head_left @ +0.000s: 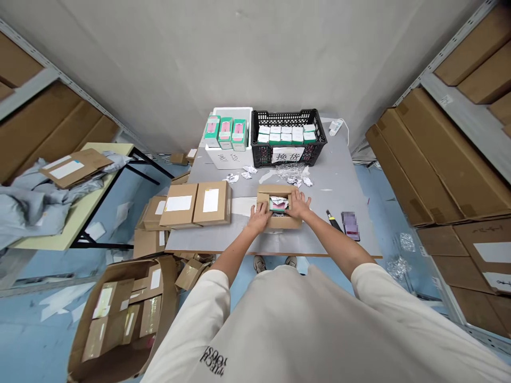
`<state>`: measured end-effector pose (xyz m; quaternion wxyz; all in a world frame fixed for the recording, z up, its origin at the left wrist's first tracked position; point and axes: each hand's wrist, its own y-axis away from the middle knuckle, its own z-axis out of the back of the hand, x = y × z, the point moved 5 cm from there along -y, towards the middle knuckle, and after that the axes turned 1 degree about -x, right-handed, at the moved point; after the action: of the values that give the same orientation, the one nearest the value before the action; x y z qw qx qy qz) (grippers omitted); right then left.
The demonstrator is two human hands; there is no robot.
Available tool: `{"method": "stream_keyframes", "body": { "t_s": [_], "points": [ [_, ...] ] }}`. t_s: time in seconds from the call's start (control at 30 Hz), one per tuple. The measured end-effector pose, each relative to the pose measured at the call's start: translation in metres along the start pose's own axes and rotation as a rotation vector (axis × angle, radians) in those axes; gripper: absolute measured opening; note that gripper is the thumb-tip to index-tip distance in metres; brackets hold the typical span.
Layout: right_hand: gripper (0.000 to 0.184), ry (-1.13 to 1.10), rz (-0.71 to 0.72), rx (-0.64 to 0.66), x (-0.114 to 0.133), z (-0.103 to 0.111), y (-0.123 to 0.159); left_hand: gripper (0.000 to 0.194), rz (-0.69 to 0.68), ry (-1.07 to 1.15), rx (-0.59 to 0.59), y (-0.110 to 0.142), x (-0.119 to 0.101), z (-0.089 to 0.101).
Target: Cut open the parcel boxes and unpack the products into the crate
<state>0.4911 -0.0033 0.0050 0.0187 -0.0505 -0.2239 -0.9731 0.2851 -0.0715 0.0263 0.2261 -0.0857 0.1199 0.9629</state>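
A small open cardboard box (279, 221) lies on the grey table (319, 234) in front of me, with a white, red and green packet (278, 204) showing inside. My left hand (260, 214) rests on the box's left flap, fingers curled over its edge. On the right side, my right hand (298, 205) lies with fingers spread flat on the flap. Both hands touch the box from either side.
Two sealed labelled cardboard boxes (195, 204) sit left of it. At the back stand a white foam box (229, 138) and a black crate (287, 137) holding small cartons. A utility knife (332, 219) and a phone (350, 224) lie right. A carton of parcels (120, 319) sits on the floor.
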Motion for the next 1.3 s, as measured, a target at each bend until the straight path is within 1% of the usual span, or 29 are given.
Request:
{"method": "stream_keyframes", "body": {
  "t_s": [0.1,0.17,0.23,0.3,0.37,0.43,0.5,0.57,0.67,0.7,0.77,0.83,0.9,0.97,1.03,1.07,1.1,1.17,1.23,1.3],
  "points": [
    [0.115,0.013,-0.006,-0.028,0.0,-0.003,0.001,0.06,-0.013,-0.027,0.002,0.0,0.0,0.004],
    [0.112,0.014,-0.007,-0.037,0.0,-0.003,0.001,0.067,-0.028,-0.022,-0.039,0.006,0.0,0.008],
    [0.11,0.005,-0.007,-0.034,0.0,-0.003,0.0,0.075,-0.02,-0.002,-0.105,0.016,0.002,0.013],
    [0.109,-0.018,-0.001,-0.028,0.001,-0.003,0.0,0.08,0.039,0.031,-0.179,0.028,0.007,0.018],
    [0.108,-0.048,0.009,-0.031,0.001,-0.002,-0.001,0.085,0.15,0.071,-0.239,0.04,0.017,0.022],
    [0.107,-0.077,0.018,-0.042,0.0,-0.001,-0.001,0.088,0.272,0.096,-0.267,0.049,0.028,0.024],
    [0.106,-0.104,0.025,-0.048,-0.002,0.002,0.0,0.088,0.337,0.094,-0.263,0.052,0.036,0.023],
    [0.106,-0.125,0.036,-0.044,-0.005,0.005,0.001,0.085,0.319,0.087,-0.231,0.048,0.04,0.022],
    [0.105,-0.155,0.057,-0.021,-0.008,0.011,0.003,0.084,0.226,0.112,-0.162,0.029,0.04,0.022],
    [0.105,-0.168,0.062,-0.014,-0.009,0.013,0.003,0.088,0.205,0.124,-0.139,0.021,0.04,0.022],
    [0.103,-0.205,0.068,-0.011,-0.012,0.017,0.005,0.106,0.159,0.132,-0.081,0.004,0.04,0.024],
    [0.1,-0.266,0.073,-0.024,-0.016,0.022,0.007,0.123,0.157,0.137,-0.02,-0.011,0.042,0.025],
    [0.098,-0.347,0.101,-0.066,-0.022,0.027,0.012,0.133,0.148,0.14,0.032,-0.023,0.046,0.025],
    [0.097,-0.412,0.147,-0.154,-0.029,0.034,0.019,0.138,0.135,0.137,0.076,-0.031,0.05,0.023],
    [0.095,-0.418,0.175,-0.262,-0.04,0.04,0.027,0.141,0.12,0.136,0.108,-0.036,0.054,0.021],
    [0.094,-0.402,0.167,-0.302,-0.046,0.041,0.031,0.142,0.111,0.137,0.118,-0.037,0.055,0.02],
    [0.093,-0.379,0.142,-0.325,-0.053,0.041,0.034,0.143,0.103,0.141,0.123,-0.037,0.057,0.019],
    [0.089,-0.327,0.061,-0.322,-0.068,0.035,0.038,0.144,0.089,0.156,0.119,-0.037,0.059,0.018],
    [0.08,-0.284,-0.019,-0.28,-0.081,0.025,0.041,0.142,0.078,0.185,0.099,-0.035,0.062,0.017],
    [0.069,-0.254,-0.055,-0.229,-0.089,0.014,0.042,0.14,0.071,0.225,0.076,-0.032,0.066,0.016]
  ]
}}
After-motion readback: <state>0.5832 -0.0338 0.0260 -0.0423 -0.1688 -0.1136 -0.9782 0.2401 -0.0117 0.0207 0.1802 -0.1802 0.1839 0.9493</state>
